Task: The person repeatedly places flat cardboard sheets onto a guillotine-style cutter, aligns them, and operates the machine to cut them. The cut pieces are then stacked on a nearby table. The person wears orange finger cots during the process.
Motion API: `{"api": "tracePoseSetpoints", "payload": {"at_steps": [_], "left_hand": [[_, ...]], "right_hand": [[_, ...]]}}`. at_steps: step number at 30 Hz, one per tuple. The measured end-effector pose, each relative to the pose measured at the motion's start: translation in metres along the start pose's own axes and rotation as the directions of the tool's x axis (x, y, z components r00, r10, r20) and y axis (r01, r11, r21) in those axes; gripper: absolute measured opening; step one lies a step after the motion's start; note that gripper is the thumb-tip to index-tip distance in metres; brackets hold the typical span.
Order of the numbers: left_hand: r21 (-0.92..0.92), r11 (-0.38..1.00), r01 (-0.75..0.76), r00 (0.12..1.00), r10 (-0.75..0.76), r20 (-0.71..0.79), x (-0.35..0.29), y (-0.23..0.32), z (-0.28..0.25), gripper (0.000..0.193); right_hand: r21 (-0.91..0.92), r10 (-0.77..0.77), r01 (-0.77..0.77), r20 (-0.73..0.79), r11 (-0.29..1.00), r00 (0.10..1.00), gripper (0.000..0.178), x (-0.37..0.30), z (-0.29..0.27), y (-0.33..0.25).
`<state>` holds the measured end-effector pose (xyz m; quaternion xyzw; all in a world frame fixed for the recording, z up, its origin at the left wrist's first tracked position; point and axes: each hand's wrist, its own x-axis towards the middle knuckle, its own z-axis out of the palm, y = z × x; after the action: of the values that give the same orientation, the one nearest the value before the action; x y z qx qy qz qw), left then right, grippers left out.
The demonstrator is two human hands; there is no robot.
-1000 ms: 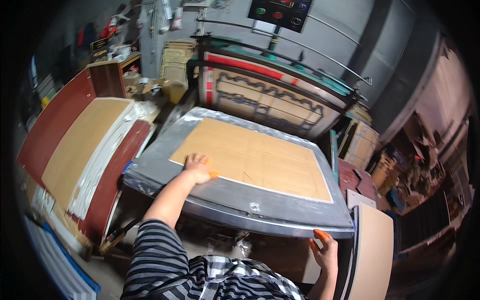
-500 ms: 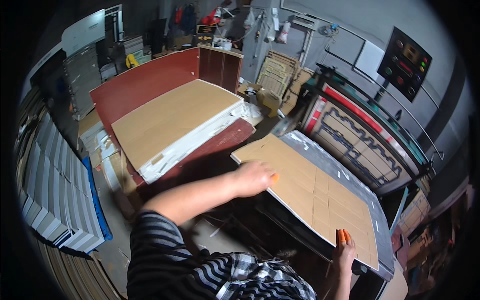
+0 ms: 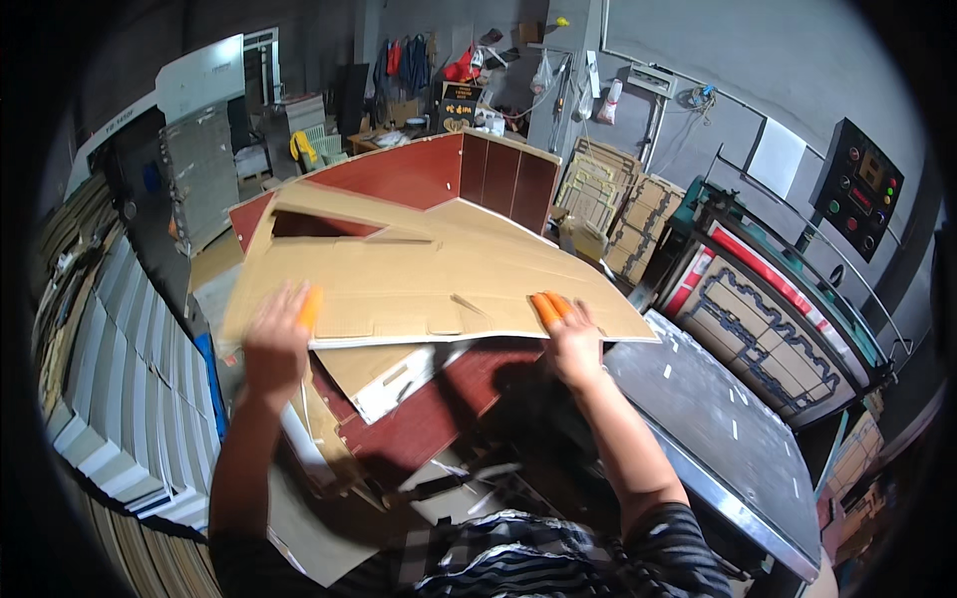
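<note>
We hold the cardboard sheet (image 3: 419, 274) by its near edge, our left hand (image 3: 274, 344) gripping the left end and our right hand (image 3: 570, 339) the right end. The sheet hangs flat above the cardboard stack (image 3: 389, 374), left of the grey worktop (image 3: 718, 419).

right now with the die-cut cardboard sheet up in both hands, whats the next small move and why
Probably lower the die-cut cardboard sheet flat onto the cardboard stack on the red-brown table. The left hand and right hand grip its near edge, and the sheet hovers over that stack, well away from the grey machine bed.
</note>
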<state>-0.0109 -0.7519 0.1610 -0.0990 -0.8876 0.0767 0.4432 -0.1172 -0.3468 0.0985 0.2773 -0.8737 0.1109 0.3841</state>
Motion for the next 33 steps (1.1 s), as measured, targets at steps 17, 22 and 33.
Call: {"api": "tracePoseSetpoints", "payload": {"at_steps": [17, 22, 33], "left_hand": [[0.246, 0.866, 0.435, 0.537, -0.468, 0.702, -0.097, 0.096, 0.245, 0.048], [0.252, 0.829, 0.499, 0.49, -0.51, 0.707, -0.072, 0.104, 0.275, 0.048], [-0.008, 0.939, 0.344, 0.663, -0.237, 0.71, -0.101, 0.015, 0.342, 0.054]], "right_hand": [[0.321, -0.074, -0.21, 0.686, 0.924, 0.724, 0.035, -0.189, 0.046, -0.049], [0.237, 0.126, -0.387, 0.69, 0.891, 0.713, 0.035, -0.253, -0.058, -0.047], [-0.141, 0.749, -0.735, 0.111, 0.663, 0.654, 0.034, -0.366, -0.32, -0.007]]}}
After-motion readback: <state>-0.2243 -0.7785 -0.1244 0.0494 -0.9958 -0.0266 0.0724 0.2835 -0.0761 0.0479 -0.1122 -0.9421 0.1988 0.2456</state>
